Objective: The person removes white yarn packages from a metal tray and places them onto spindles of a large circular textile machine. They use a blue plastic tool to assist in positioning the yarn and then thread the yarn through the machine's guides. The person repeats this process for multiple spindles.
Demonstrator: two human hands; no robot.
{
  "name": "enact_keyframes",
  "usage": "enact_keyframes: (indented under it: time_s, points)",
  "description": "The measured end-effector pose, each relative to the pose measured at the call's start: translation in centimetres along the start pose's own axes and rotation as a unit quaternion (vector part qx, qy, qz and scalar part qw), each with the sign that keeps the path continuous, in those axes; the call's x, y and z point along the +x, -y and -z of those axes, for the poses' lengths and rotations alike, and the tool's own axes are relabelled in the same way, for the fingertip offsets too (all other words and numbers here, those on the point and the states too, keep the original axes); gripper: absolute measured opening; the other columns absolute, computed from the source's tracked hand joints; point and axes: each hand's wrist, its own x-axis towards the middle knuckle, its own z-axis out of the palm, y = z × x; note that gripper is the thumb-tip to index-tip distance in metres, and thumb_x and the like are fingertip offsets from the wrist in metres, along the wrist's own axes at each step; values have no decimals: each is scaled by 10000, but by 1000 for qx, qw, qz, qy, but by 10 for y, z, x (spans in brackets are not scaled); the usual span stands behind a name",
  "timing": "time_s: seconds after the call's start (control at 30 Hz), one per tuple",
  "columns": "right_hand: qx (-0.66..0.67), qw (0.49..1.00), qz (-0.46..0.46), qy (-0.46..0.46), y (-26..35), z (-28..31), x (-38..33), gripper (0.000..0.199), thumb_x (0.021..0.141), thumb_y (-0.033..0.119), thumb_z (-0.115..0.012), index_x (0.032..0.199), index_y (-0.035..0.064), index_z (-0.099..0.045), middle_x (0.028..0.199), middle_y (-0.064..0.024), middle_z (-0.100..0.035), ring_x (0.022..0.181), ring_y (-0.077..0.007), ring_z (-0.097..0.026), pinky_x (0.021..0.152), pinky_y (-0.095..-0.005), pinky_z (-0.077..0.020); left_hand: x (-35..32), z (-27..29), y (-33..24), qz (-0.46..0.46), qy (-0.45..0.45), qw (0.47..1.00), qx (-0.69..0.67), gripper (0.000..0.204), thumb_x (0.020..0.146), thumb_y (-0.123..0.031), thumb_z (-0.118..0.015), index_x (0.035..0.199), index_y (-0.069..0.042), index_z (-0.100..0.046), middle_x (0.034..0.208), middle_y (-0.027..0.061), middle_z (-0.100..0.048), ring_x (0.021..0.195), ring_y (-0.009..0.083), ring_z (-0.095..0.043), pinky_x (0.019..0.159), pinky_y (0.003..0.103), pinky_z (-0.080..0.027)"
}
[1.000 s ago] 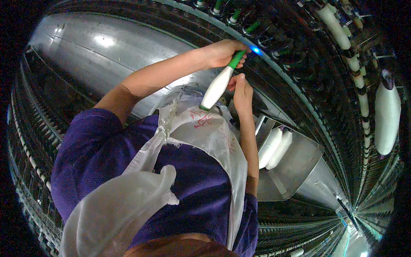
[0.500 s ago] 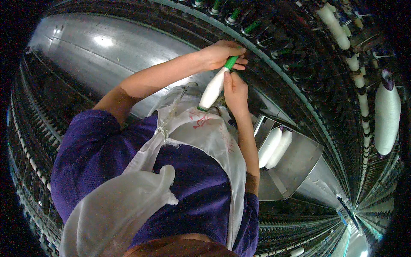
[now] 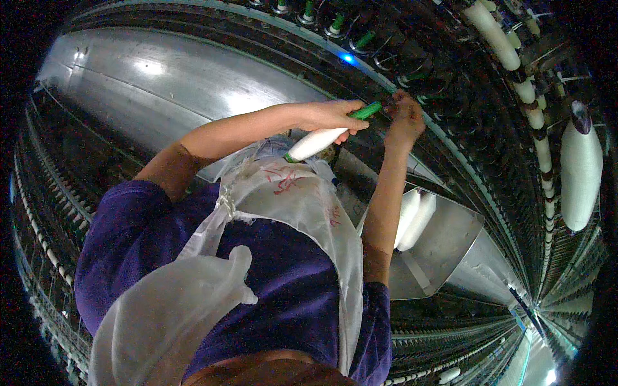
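A spinning bobbin (image 3: 315, 143) wound with white yarn, its bare tube end green, lies tilted in front of my apron. Around its upper part my left hand (image 3: 331, 117) is closed, with the green end sticking out past the fingers toward the machine. Just beyond that end, my right hand (image 3: 405, 122) is raised at the machine's pale rail (image 3: 444, 138). Its fingers are drawn together in dim light, and anything between them is too small to make out.
Several green bobbins (image 3: 335, 26) stand along the spinning frame at the top. Right of my right arm, a metal tray (image 3: 444, 257) holds white yarn rolls (image 3: 417, 222). A large white roving bobbin (image 3: 581, 177) hangs at far right. A shiny metal panel (image 3: 148, 83) spans the upper left.
My right hand has left the bobbin and moved up and right to the machine rail. The left hand has shifted lower, tilting the bobbin flatter. A blue light now shows on the rail.
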Motion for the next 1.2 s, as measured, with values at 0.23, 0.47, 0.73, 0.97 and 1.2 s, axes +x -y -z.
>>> enact_keyframes:
  time_s: [0.23,0.47,0.73,0.97,1.2]
  points:
    - [338,941,-33,7,-7,74,42,154,920,131,-537,804,34,-566,912,-89,-617,753,-162,-580,509,-277,-421,16,45,9,-82,-111,832,538,595,908,-463,-527,1358,-105,-373,729,147,-612,618,267,-624,541,395,-508]
    - [-556,770,313,32,-46,102,45,165,865,221,-613,797,74,-645,784,-156,-619,672,-324,-578,629,-428,-465,-66,217,32,57,-306,781,541,374,943,-356,-487,1231,-117,-492,969,191,-644,817,381,-642,730,479,-522]
    - [-564,801,166,116,-44,-12,51,412,848,434,-593,1097,109,-640,796,-151,-664,824,-385,-623,681,-454,-506,-94,309,72,-179,-550,796,179,549,930,-453,-499,1364,-130,-403,1308,127,-510,1176,303,-490,967,430,-395]
    - [-650,739,53,171,-36,-59,97,706,826,465,-615,1347,26,-433,1103,-196,-631,984,-366,-624,796,-447,-528,-85,333,81,-296,-450,833,-128,544,934,-414,-522,1378,-128,-389,1275,40,-515,1131,199,-486,926,377,-403]
    - [-519,830,143,149,-71,-16,90,446,838,309,-626,1246,134,-589,748,-105,-642,624,-248,-575,599,-366,-475,-91,308,72,-235,-477,847,28,485,896,-316,-615,1303,-93,-477,1212,45,-537,1045,155,-521,824,319,-464]
